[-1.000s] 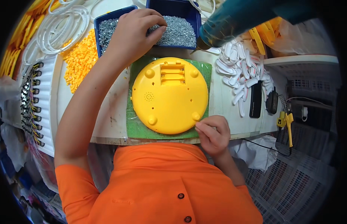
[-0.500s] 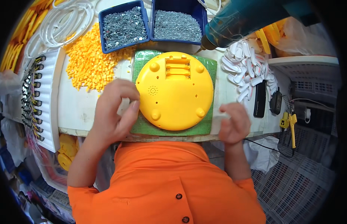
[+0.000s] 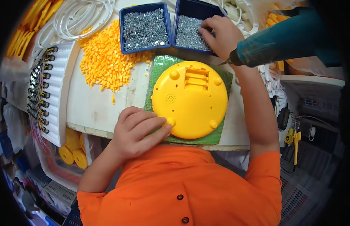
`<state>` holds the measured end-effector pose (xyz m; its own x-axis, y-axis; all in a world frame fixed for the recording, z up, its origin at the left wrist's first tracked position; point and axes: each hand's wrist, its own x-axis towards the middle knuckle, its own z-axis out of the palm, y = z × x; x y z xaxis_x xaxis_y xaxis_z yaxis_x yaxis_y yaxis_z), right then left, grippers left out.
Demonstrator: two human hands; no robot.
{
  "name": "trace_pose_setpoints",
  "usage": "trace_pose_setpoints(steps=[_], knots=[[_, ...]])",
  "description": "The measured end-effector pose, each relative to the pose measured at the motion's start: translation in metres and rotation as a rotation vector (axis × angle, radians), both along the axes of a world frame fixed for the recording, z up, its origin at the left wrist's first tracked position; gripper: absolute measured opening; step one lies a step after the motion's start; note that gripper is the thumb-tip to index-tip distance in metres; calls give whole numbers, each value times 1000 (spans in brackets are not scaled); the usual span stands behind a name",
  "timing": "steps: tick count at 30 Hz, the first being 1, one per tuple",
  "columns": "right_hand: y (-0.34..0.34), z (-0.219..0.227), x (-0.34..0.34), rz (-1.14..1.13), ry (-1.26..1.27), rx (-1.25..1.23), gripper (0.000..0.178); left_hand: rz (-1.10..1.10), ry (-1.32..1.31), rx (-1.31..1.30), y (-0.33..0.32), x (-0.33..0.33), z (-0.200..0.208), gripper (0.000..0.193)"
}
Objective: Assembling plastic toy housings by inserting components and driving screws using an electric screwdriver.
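A round yellow plastic housing (image 3: 190,109) lies on a green mat (image 3: 224,124), its underside up, showing an uncovered battery compartment, stubby round feet and small holes. My left hand (image 3: 139,132) rests at the housing's lower left edge, fingers stretched out over the rim. Up in the right blue bin (image 3: 177,43), my right hand (image 3: 222,35) has its fingers curled down among small metal screws (image 3: 190,32). Whatever sits between those fingertips is hidden. A teal power screwdriver (image 3: 273,43) hangs over my right forearm, its tip pointing left just above the housing.
Another blue bin (image 3: 122,35) holds small metal parts. Beside it spreads a heap of small yellow pieces (image 3: 107,64). A white foam tray (image 3: 62,86) with wired components stands at the left. White parts (image 3: 272,83) lie beyond my right arm, and a yellow-handled tool (image 3: 296,141) hangs at the right.
My right hand has gone from beside the housing up into the right bin. My left hand has slid to the housing's lower left edge and flattened out. The whole view has shifted.
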<state>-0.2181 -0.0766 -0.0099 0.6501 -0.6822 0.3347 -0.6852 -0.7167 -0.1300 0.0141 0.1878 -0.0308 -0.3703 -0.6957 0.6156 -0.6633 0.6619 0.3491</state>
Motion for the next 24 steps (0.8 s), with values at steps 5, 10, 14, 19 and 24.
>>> trace_pose_setpoints(steps=[5, 10, 14, 19, 24], knots=[[-2, -12, -11, -34, -32, 19, 26, -20, -58, -170, 1, -6, -11, 22], [13, 27, -31, -135, -373, 138, 33, -48, -66, -145, -2, -8, -18, 21], [64, 58, -22, -96, -669, 26, 40, -88, -69, -112, -6, -5, -13, 18], [100, 112, -28, 241, -1005, 482, 78, -164, -74, -78, -12, 1, -9, 20], [99, 115, -50, 567, -859, 854, 80, -198, -18, 23, -13, 1, -13, 23]])
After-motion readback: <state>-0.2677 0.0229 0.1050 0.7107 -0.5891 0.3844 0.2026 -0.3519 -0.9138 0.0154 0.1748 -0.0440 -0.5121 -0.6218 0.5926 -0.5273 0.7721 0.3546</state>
